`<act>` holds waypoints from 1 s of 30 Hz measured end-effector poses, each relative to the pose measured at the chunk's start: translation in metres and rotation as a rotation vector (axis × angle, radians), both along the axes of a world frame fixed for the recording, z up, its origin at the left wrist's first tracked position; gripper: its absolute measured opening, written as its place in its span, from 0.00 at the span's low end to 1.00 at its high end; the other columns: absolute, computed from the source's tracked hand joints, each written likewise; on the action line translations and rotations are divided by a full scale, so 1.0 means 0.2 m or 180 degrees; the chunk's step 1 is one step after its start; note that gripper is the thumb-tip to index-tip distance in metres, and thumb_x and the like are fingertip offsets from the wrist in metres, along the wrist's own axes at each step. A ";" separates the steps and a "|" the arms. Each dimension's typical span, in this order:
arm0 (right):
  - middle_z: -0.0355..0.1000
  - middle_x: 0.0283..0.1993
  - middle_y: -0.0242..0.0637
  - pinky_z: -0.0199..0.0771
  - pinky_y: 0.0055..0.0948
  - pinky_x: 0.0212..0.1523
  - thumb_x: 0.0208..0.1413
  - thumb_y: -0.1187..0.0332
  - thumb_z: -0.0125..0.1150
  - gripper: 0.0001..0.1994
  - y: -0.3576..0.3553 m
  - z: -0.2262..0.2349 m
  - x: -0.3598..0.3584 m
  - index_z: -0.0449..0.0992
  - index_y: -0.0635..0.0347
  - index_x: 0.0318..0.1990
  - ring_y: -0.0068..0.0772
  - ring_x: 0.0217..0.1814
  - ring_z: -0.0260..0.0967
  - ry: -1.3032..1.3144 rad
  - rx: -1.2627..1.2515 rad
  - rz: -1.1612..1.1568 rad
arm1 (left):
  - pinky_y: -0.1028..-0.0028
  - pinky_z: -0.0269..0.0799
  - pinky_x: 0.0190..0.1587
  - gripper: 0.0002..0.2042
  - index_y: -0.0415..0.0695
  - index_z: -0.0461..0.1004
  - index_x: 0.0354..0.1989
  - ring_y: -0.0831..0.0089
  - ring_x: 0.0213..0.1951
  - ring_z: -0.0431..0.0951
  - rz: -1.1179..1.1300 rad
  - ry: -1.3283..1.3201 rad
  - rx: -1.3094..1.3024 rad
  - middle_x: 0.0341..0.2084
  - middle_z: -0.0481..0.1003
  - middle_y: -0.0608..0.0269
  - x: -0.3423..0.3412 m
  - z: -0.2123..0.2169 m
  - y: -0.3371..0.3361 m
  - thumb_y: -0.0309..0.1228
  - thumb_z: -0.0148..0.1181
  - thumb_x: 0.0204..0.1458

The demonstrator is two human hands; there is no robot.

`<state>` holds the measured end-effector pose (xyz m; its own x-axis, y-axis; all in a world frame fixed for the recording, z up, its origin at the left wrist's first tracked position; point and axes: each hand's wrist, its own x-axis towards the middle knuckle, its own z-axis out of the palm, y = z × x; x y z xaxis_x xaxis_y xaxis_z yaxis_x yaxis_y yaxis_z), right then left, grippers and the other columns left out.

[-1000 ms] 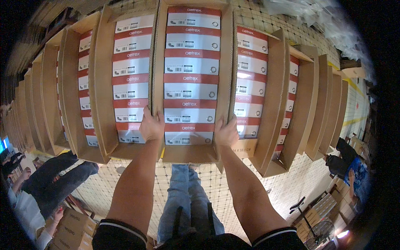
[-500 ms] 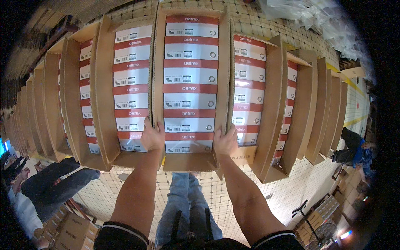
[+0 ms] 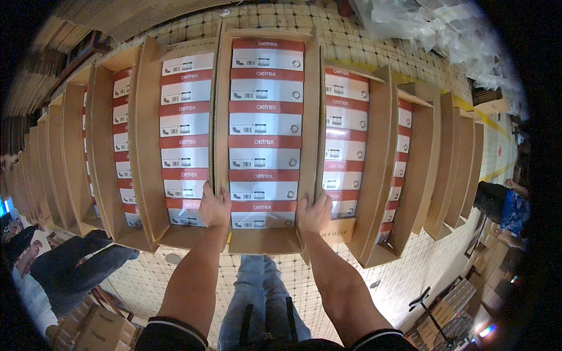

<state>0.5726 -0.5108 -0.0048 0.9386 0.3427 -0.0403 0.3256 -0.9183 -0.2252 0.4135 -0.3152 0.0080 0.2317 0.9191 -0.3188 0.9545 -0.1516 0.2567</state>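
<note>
An open cardboard carton (image 3: 263, 242) stands straight in front of me, packed with a column of several white shoeboxes (image 3: 264, 158) with red lid edges. My left hand (image 3: 215, 208) is closed over its left wall near the close end, fingers hooked over the edge. On the opposite side my right hand (image 3: 315, 214) grips the right wall the same way. Shoeboxes also fill the left neighbouring carton (image 3: 150, 146) and the right neighbouring carton (image 3: 379, 169), both tight against the middle one. Some fingertips are hidden behind the cardboard walls.
More open cartons (image 3: 73, 158) run in a long row to both sides. Flattened cardboard (image 3: 35, 70) is piled at the far left, clear plastic wrapping (image 3: 421, 41) at the far right. One person (image 3: 64, 263) is at the left, another (image 3: 503, 205) at the right. A fan (image 3: 453, 333) stands lower right.
The cartons and both my hands sit slightly lower in the picture. My grip on the two walls looks the same. The person at the left has shifted a little.
</note>
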 end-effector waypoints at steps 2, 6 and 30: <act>0.69 0.43 0.50 0.73 0.48 0.43 0.50 0.56 0.61 0.28 0.00 0.00 0.00 0.68 0.63 0.56 0.55 0.45 0.70 0.0217 0.0014 -0.0089 | 0.53 0.76 0.37 0.25 0.41 0.63 0.56 0.45 0.35 0.80 0.0006 -0.0094 -0.0006 0.37 0.78 0.43 -0.01 0.00 0.00 0.39 0.57 0.52; 0.69 0.44 0.50 0.73 0.48 0.44 0.50 0.56 0.61 0.27 -0.01 -0.01 0.00 0.68 0.62 0.55 0.55 0.45 0.70 0.0319 -0.0049 -0.0162 | 0.53 0.76 0.37 0.25 0.41 0.63 0.56 0.45 0.35 0.80 -0.0042 -0.0182 0.0024 0.37 0.78 0.43 -0.02 -0.01 0.00 0.39 0.57 0.52; 0.71 0.46 0.54 0.73 0.53 0.40 0.49 0.56 0.61 0.32 -0.04 0.00 0.03 0.62 0.63 0.59 0.59 0.42 0.73 0.1007 0.0005 -0.0371 | 0.49 0.74 0.39 0.27 0.42 0.63 0.59 0.40 0.36 0.79 0.0158 -0.0203 -0.0115 0.38 0.78 0.39 0.02 0.01 -0.02 0.40 0.56 0.51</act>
